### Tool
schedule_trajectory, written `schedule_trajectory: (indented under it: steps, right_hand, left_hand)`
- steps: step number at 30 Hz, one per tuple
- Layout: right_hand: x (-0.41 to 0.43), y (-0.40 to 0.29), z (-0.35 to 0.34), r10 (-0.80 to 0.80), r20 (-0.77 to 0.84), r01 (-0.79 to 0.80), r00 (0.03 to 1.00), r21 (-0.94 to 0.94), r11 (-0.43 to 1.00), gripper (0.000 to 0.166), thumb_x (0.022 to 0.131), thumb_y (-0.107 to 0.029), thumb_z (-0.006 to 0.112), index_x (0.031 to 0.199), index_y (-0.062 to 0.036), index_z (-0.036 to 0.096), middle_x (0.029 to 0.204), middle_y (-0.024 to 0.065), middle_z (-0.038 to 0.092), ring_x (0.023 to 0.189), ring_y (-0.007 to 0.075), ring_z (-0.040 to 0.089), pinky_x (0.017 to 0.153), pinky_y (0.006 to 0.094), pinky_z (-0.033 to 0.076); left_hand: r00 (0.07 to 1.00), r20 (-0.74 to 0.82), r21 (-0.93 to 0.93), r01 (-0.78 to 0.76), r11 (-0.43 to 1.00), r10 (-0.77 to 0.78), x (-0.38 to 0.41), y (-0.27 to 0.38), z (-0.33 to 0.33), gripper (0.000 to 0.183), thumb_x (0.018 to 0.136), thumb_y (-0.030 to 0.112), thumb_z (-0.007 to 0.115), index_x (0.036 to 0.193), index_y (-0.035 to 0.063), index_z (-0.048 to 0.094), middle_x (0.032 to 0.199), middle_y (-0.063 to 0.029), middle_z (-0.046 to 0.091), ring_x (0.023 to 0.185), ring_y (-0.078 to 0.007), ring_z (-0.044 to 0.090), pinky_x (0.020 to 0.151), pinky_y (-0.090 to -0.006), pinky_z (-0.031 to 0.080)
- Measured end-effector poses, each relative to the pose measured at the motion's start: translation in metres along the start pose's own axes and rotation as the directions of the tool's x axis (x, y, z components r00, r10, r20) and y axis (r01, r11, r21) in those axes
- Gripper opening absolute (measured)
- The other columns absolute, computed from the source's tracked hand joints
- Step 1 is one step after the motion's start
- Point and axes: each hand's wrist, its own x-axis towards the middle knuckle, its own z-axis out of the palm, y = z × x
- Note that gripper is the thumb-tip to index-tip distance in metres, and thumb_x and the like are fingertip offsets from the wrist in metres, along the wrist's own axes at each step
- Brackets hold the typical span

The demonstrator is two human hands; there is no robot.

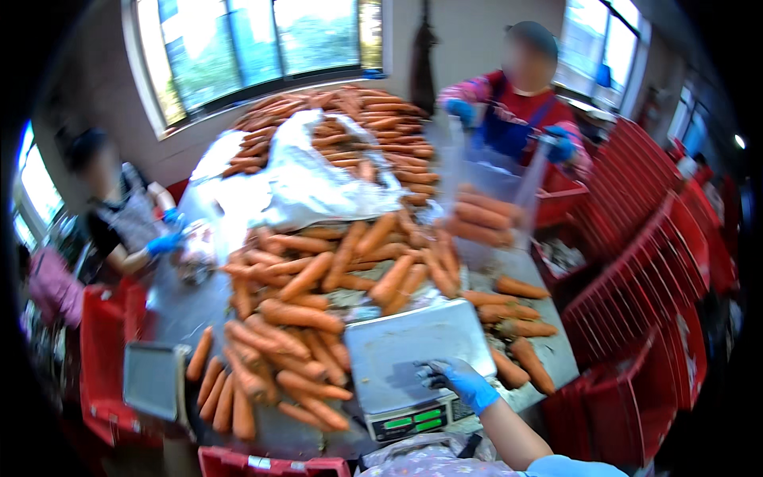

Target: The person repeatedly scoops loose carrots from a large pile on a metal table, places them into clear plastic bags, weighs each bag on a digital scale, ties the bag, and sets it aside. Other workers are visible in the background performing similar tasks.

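My right hand [456,381], in a blue glove with dark, soiled fingertips, is over the right front part of a digital weighing scale's metal platform [411,346]. Its fingers are apart and hold nothing. Green displays [413,420] are lit on the scale's front. My left hand is out of view. A large heap of loose carrots [304,316] lies left of and behind the scale, on a metal table [280,426]. More carrots [527,364] lie to the scale's right. A white sack [325,188] with carrots showing at its opening lies across the heap farther back.
Across the table a co-worker [524,113] holds up a clear plastic bag [486,208] of carrots. Another person [128,220] handles something in plastic at the left. A second scale [155,380] stands front left. Red crates [632,286] are stacked at the right; others [274,466] stand in front and left.
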Motion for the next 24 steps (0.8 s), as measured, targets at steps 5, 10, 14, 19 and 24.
schedule_trajectory:
  steps: [5, 10, 14, 19, 24]
  right_hand:
    - [-0.019, -0.028, -0.059, -0.182, -0.193, 0.189, 0.964, 0.02, 0.982, 0.031, 0.092, -0.019, 0.047, 0.115, -0.0009, 0.057, 0.093, 0.0058, 0.064, 0.08, 0.0126, 0.06, 0.073, 0.025, 0.049]
    - [-0.026, -0.062, -0.093, -0.341, -0.427, 0.406, 0.837, 0.069, 0.911, 0.026, 0.091, -0.017, 0.051, 0.109, -0.0002, 0.058, 0.09, 0.0073, 0.064, 0.074, 0.0129, 0.06, 0.071, 0.0236, 0.049]
    - [0.011, -0.088, -0.099, -0.426, -0.518, 0.474, 0.741, -0.046, 0.88, 0.032, 0.091, -0.021, 0.052, 0.116, 0.0002, 0.053, 0.102, 0.0094, 0.061, 0.089, 0.0158, 0.059, 0.078, 0.0265, 0.048]
    - [0.089, -0.172, -0.12, -0.771, -0.555, 0.489, 0.313, -0.602, 0.632, 0.056, 0.079, -0.036, 0.068, 0.113, 0.0054, 0.052, 0.107, 0.0129, 0.059, 0.097, 0.0214, 0.056, 0.082, 0.0309, 0.045]
    - [0.143, -0.216, -0.095, -0.791, -0.373, 0.294, 0.485, -0.782, 0.55, 0.036, 0.081, -0.026, 0.063, 0.106, -0.0019, 0.056, 0.094, 0.0128, 0.056, 0.086, 0.0241, 0.054, 0.078, 0.0372, 0.044]
  left_hand:
    - [0.955, -0.164, -0.317, -0.288, 0.904, 0.247, -0.015, 0.094, -0.124, 0.067, 0.08, 0.044, 0.054, 0.129, 0.0011, 0.038, 0.129, -0.027, 0.035, 0.112, -0.0423, 0.044, 0.091, -0.056, 0.035]
    - [0.846, -0.387, -0.669, -0.531, 0.52, 0.367, -0.045, 0.227, -0.241, 0.067, 0.079, 0.048, 0.057, 0.124, 0.0001, 0.045, 0.126, -0.0217, 0.044, 0.113, -0.0417, 0.043, 0.095, -0.0549, 0.032]
    - [0.768, -0.399, -0.82, -0.544, 0.18, 0.501, -0.115, 0.321, -0.288, 0.067, 0.079, 0.049, 0.057, 0.124, 0.0004, 0.046, 0.126, -0.0185, 0.047, 0.115, -0.0394, 0.041, 0.099, -0.0526, 0.029]
    - [0.571, -0.44, -0.773, -0.633, 0.031, 0.693, -0.235, 0.398, -0.311, 0.048, 0.087, 0.035, 0.048, 0.122, 0.002, 0.048, 0.122, -0.0154, 0.05, 0.113, -0.0309, 0.045, 0.098, -0.042, 0.033]
    - [0.478, -0.346, -0.77, -0.636, 0.047, 0.807, -0.292, 0.399, -0.262, 0.03, 0.094, 0.02, 0.044, 0.116, 0.0029, 0.052, 0.115, -0.0123, 0.053, 0.109, -0.0238, 0.048, 0.096, -0.0327, 0.036]
